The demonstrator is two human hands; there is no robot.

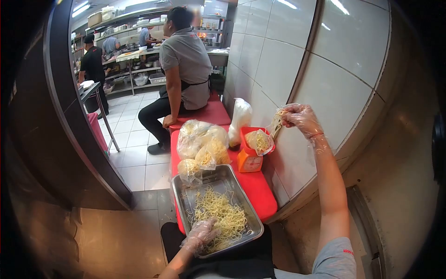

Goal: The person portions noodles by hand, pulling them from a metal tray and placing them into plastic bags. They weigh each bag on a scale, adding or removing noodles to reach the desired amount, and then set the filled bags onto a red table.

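Note:
My right hand (304,122), in a clear plastic glove, is raised by the tiled wall and pinches a few strands of noodles (278,122). Just left of and below it, a clear bag of noodles (259,141) sits in the red bowl of an orange kitchen scale (250,162); the dial is too small to read. My left hand (200,235), gloved too, lies against the loose pile of noodles (222,214) in a metal tray (253,218). Its fingers look stretched out, their tips partly hidden among the strands.
Filled bags of noodles (190,169) and a big plastic bag (197,137) stand beyond the tray on a red bench (265,197). A white plastic bag (240,116) leans by the wall. A person (188,65) sits at the bench's far end. Other people work by kitchen shelves.

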